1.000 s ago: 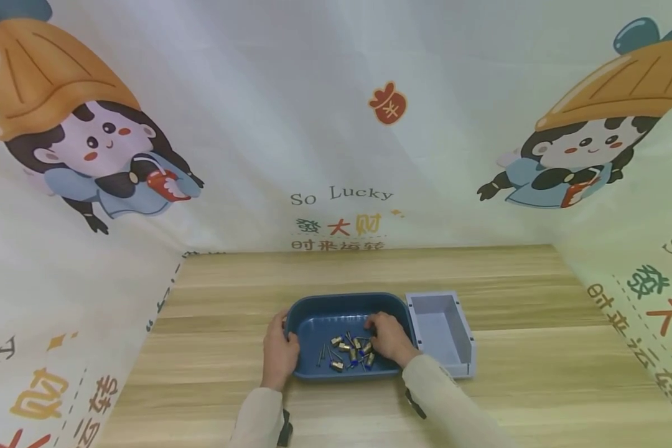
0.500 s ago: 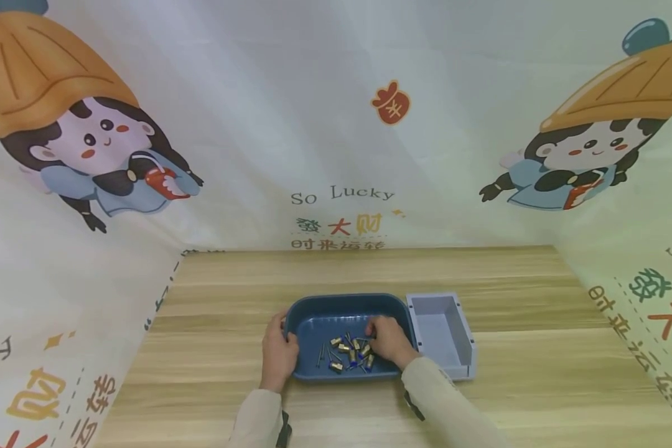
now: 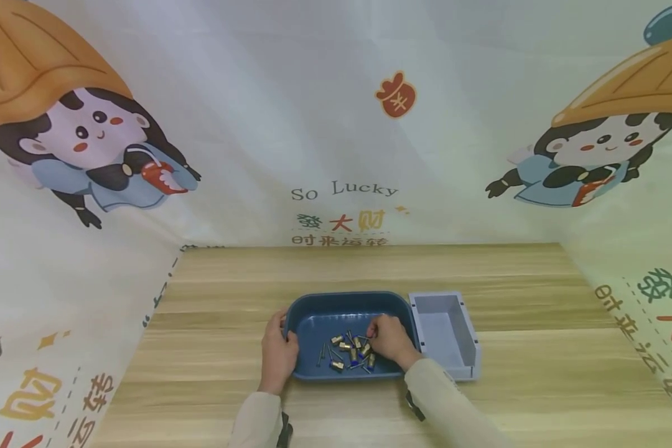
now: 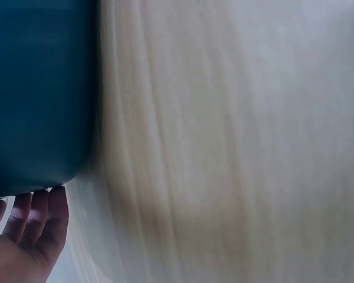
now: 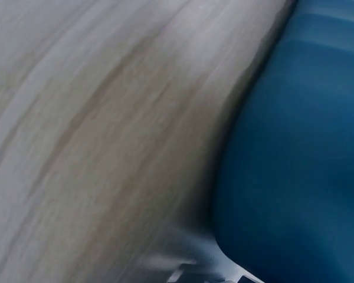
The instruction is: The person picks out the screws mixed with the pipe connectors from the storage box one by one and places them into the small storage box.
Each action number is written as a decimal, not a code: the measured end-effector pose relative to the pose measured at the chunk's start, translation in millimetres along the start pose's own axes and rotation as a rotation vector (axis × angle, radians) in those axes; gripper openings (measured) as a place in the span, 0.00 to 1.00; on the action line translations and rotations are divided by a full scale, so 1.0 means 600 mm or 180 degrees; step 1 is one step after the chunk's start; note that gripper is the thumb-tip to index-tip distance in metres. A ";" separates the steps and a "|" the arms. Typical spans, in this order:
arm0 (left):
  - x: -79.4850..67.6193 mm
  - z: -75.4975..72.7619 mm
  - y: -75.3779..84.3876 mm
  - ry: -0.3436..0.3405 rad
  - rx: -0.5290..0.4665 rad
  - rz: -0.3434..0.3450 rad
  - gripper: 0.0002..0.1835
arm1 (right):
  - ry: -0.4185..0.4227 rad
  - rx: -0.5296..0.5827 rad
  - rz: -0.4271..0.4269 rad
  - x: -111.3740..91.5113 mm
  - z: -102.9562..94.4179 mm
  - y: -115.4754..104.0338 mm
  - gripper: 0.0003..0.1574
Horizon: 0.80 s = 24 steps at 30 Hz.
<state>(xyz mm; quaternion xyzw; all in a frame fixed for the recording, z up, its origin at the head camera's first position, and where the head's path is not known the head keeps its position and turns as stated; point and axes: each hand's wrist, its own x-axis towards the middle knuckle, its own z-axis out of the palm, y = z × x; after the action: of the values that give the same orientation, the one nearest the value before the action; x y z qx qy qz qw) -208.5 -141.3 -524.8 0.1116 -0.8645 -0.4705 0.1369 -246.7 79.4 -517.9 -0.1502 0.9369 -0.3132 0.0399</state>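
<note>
In the head view a dark blue plastic basin (image 3: pixel 341 303) holds several brass fittings (image 3: pixel 353 356) with blue ends and several thin screws (image 3: pixel 335 354). My left hand (image 3: pixel 278 354) grips the basin's left wall, thumb over the rim and fingers outside. The left wrist view shows its fingers (image 4: pixel 52 227) against the outer wall. My right hand (image 3: pixel 392 339) reaches over the basin's right side, fingers curled down at the right edge of the pile beside a screw. Its fingertips are partly hidden, so I cannot tell whether they pinch anything. The right wrist view shows only the basin's outer wall (image 5: pixel 301 147) and table.
A light grey-purple bin (image 3: pixel 442 323) stands close against the basin's right side. Both rest on a wood-grain table (image 3: pixel 218 298). White printed cloth (image 3: pixel 246 124) walls the table in at the back and both sides.
My right fingers have drawn slightly closer together and lower at the pile's right edge. The left hand keeps its grip. The head view has shifted slightly.
</note>
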 end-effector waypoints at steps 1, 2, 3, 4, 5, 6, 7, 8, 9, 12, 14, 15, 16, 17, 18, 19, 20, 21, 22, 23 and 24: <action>0.000 -0.001 0.000 0.0002 0.0005 0.0003 0.24 | 0.0010 -0.0007 0.0000 0.000 0.000 -0.001 0.08; 0.000 -0.001 -0.001 -0.0013 0.0000 -0.0005 0.23 | 0.0017 -0.0001 0.0029 0.000 0.000 -0.001 0.08; 0.000 -0.001 -0.001 -0.0023 -0.0008 -0.0011 0.24 | 0.0031 -0.0007 0.0040 0.000 0.000 -0.002 0.08; 0.000 -0.002 0.000 -0.0036 -0.0015 -0.0015 0.24 | 0.0043 -0.0016 0.0046 0.000 0.000 -0.002 0.08; 0.000 -0.002 0.000 -0.0044 -0.0016 -0.0018 0.23 | 0.0054 -0.0019 0.0052 0.000 0.000 -0.002 0.07; 0.000 -0.002 0.001 -0.0049 -0.0020 -0.0030 0.24 | 0.0059 -0.0021 0.0052 0.000 0.000 -0.002 0.07; 0.000 -0.003 0.001 -0.0055 -0.0021 -0.0041 0.24 | 0.0064 -0.0023 0.0049 0.000 0.000 -0.001 0.07; 0.000 -0.003 0.002 -0.0060 -0.0018 -0.0051 0.24 | 0.0058 -0.0022 0.0077 0.000 0.000 -0.001 0.07; 0.000 -0.003 0.002 -0.0064 -0.0013 -0.0061 0.24 | 0.0053 -0.0025 0.0089 -0.001 0.001 -0.001 0.07; 0.000 -0.003 0.004 -0.0069 -0.0032 -0.0064 0.24 | 0.0041 -0.0010 0.0126 -0.002 -0.002 0.000 0.07; 0.000 -0.002 0.006 -0.0066 -0.0043 -0.0046 0.24 | 0.0036 0.0026 0.0158 -0.003 -0.004 -0.001 0.07; 0.000 -0.002 0.006 -0.0065 -0.0055 -0.0039 0.24 | 0.0047 0.0038 0.0167 -0.002 -0.005 -0.002 0.07; 0.000 -0.002 0.007 -0.0065 -0.0068 -0.0032 0.24 | 0.0063 0.0037 0.0173 -0.002 -0.007 -0.002 0.07; 0.000 -0.002 0.007 -0.0060 -0.0073 -0.0029 0.24 | 0.0074 0.0040 0.0180 -0.002 -0.007 -0.003 0.06; 0.000 -0.002 0.008 -0.0054 -0.0076 -0.0026 0.23 | 0.0079 0.0048 0.0179 -0.001 -0.008 -0.003 0.06; 0.000 -0.002 0.007 -0.0050 -0.0076 -0.0028 0.24 | 0.0081 0.0056 0.0190 0.000 -0.008 -0.003 0.06; 0.000 -0.003 0.007 -0.0048 -0.0078 -0.0032 0.24 | 0.0083 0.0066 0.0197 0.001 -0.008 -0.004 0.06; 0.000 -0.003 0.007 -0.0049 -0.0081 -0.0042 0.24 | 0.0075 0.0081 0.0211 0.001 -0.008 -0.004 0.06; -0.001 -0.003 0.006 -0.0048 -0.0075 -0.0048 0.24 | 0.0072 0.0097 0.0204 0.001 -0.008 -0.005 0.06; -0.001 -0.003 0.005 -0.0048 -0.0068 -0.0053 0.24 | 0.0068 0.0115 0.0191 0.002 -0.009 -0.005 0.06; -0.001 -0.004 0.005 -0.0054 -0.0061 -0.0058 0.24 | 0.0077 0.0125 0.0172 0.002 -0.009 -0.006 0.06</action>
<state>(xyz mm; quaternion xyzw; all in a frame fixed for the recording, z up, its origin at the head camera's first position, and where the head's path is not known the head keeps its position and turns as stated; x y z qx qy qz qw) -207.4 -141.4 -521.4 0.1142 -0.8601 -0.4809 0.1263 -247.8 79.5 -511.2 -0.1201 0.9347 -0.3322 0.0399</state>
